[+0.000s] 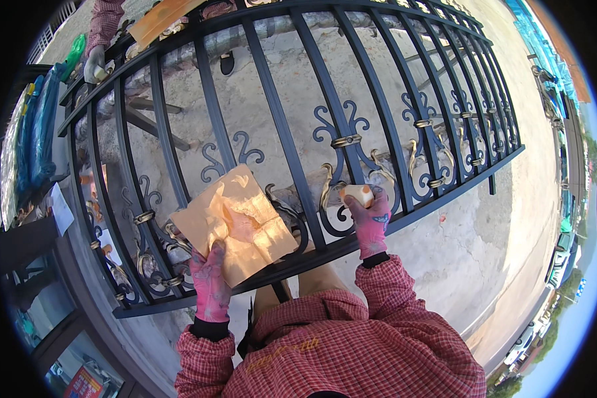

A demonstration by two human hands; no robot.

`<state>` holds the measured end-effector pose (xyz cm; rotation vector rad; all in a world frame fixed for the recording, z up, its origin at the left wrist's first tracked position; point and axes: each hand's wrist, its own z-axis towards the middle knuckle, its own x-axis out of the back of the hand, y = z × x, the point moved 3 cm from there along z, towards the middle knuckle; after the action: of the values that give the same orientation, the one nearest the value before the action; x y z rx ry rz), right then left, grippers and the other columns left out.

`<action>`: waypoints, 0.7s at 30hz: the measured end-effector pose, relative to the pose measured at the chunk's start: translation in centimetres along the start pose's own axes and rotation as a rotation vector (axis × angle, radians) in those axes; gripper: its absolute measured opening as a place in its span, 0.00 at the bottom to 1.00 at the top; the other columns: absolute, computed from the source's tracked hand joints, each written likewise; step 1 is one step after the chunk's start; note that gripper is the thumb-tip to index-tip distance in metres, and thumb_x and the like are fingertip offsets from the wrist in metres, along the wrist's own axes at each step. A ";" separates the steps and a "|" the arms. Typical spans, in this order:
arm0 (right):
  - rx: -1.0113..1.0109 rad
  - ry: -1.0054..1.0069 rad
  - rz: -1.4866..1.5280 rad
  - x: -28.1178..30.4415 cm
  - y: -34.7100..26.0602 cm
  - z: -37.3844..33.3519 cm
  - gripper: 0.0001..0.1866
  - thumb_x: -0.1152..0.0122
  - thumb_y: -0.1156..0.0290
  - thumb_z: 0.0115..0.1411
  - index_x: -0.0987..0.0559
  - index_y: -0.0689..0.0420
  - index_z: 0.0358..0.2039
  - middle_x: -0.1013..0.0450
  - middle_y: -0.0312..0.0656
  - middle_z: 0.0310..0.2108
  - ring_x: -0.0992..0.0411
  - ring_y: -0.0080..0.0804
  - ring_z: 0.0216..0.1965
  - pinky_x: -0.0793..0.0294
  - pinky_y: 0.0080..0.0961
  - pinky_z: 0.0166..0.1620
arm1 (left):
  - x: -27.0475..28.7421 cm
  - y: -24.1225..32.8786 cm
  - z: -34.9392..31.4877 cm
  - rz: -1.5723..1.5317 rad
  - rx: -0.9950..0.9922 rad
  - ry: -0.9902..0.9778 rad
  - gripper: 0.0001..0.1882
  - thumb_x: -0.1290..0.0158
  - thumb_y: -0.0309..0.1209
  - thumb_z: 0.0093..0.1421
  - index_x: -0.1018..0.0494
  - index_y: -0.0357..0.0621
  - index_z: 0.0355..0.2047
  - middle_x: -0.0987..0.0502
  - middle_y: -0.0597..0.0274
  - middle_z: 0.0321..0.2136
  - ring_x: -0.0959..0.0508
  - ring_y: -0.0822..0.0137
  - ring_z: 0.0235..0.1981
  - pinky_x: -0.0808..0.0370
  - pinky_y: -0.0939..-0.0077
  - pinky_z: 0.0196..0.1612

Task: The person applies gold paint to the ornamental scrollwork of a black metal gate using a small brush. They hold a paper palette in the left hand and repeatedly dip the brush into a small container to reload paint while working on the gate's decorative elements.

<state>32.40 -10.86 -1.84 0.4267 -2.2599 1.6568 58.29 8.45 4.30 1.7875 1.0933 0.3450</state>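
Note:
My left hand (pixel 211 285), in a pink glove, grips the lower edge of a square, gold-coloured sheet (pixel 268 229) with a pinkish-orange smear in its middle. The sheet looks like cardboard and is held over the near part of a black metal railing (pixel 284 132). In my pink-gloved right hand (pixel 373 224) is a small cream sponge (pixel 360 193) with orange-gold patches. It is at the foot of an upright, close to a scroll ornament (pixel 328 187) with gold highlights. Whether the sponge touches the metal, I cannot tell.
Across the railing, at the upper left, another person's gloved hand (pixel 94 63) holds a pale piece by the frame, near a second gold sheet (pixel 162 23). Blue plastic-wrapped goods (pixel 43 126) stand at left, above a dark-framed glass panel (pixel 73 318). Vehicles line the far right.

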 end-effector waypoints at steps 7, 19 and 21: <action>0.163 0.089 0.103 5.2 -1.7 0.5 0.21 0.32 0.79 0.47 0.28 0.61 0.43 0.27 0.37 0.34 0.28 0.20 0.31 0.28 0.14 0.34 | 3.0 0.5 -1.0 -0.048 -0.052 0.055 0.21 0.48 0.29 0.60 0.37 0.39 0.53 0.29 0.60 0.47 0.26 0.69 0.45 0.28 0.74 0.49; 0.317 -0.191 0.166 2.9 -9.3 -6.0 0.21 0.33 0.79 0.48 0.27 0.62 0.43 0.26 0.39 0.34 0.27 0.19 0.29 0.27 0.11 0.31 | 7.6 0.3 -5.1 -0.094 -0.072 0.100 0.21 0.49 0.29 0.61 0.37 0.41 0.53 0.30 0.62 0.47 0.27 0.72 0.43 0.28 0.76 0.47; 0.441 -0.138 0.146 3.7 -10.1 -5.9 0.19 0.33 0.78 0.49 0.27 0.61 0.42 0.26 0.37 0.33 0.30 0.17 0.26 0.31 0.10 0.26 | 8.1 -0.1 -5.7 -0.113 -0.082 0.094 0.21 0.49 0.29 0.61 0.37 0.41 0.53 0.30 0.62 0.46 0.27 0.72 0.42 0.29 0.76 0.47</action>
<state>33.64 -8.32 10.11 0.4975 -2.0470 2.2747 59.04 18.26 5.09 1.6438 1.2231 0.4027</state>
